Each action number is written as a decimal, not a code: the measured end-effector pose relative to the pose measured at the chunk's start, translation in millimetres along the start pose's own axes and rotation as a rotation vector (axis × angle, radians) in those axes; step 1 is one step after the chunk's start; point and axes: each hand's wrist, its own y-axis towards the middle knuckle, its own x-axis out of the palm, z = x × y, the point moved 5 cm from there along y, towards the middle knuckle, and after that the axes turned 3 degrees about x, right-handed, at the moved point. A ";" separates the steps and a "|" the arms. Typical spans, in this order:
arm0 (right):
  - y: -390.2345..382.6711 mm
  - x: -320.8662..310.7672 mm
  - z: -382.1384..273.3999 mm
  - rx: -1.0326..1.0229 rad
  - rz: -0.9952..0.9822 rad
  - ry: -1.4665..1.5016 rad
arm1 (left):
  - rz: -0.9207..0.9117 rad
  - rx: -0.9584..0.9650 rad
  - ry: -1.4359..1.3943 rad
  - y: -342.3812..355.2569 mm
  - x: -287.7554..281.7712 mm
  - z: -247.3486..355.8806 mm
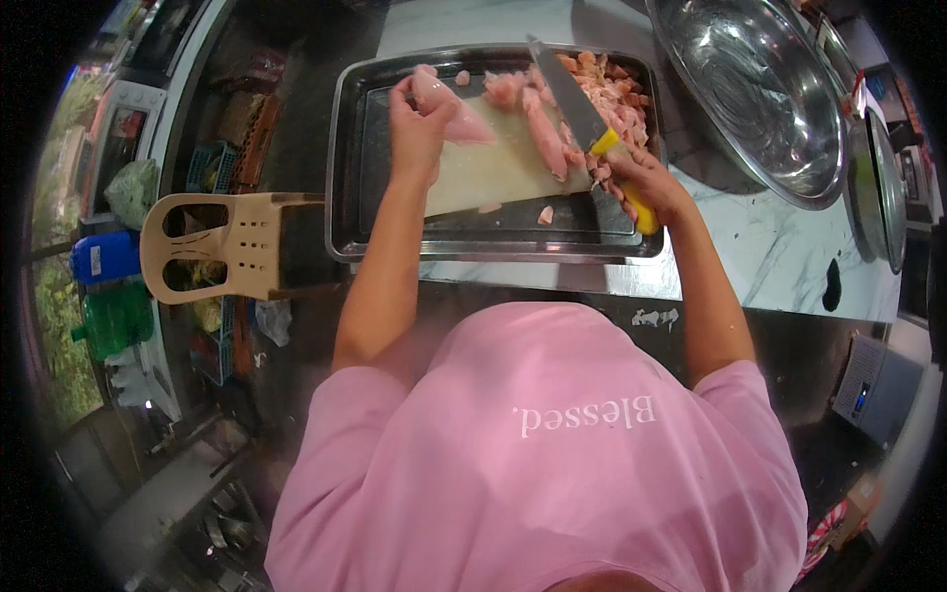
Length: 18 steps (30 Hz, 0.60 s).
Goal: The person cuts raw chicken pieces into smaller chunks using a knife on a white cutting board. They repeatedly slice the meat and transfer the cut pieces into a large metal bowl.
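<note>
My left hand [419, 128] grips a pale raw chicken breast [468, 126] by its far end, over the left part of a cutting board [493, 178]. In my right hand [641, 178] is a knife [577, 104] with a yellow handle, its blade slanting away to the far left. Beneath the blade and beside it lie a long strip of chicken [545, 138] and another piece of meat [504, 89]. Cut chicken pieces [621, 94] are heaped at the tray's far right. The board rests inside a dark rectangular tray [340, 158].
A large steel bowl [760, 89] stands right of the tray on the marble-patterned table [760, 242]. Beyond it, a round metal lid or pan [878, 192] leans at the table's right edge. A beige plastic chair [242, 247] is at the left, near blue and green containers [113, 321].
</note>
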 end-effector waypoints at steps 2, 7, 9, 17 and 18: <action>-5.2 4.6 -28.5 -0.125 0.233 -0.247 | 0.009 -0.176 0.018 -0.2 -2.3 -39.2; -3.3 32.8 -8.2 -0.379 0.413 -0.660 | 0.070 0.052 0.991 -10.9 -45.6 -129.7; -14.3 56.0 3.4 -0.440 0.453 -0.782 | 0.054 -0.027 0.760 -12.2 -47.0 -136.2; -5.7 104.0 -3.7 -0.172 0.228 -0.982 | 0.038 -0.008 0.760 -14.9 -25.8 -109.2; -2.6 104.8 -5.6 -0.162 0.225 -0.993 | 0.038 0.007 0.781 -14.7 -24.8 -107.5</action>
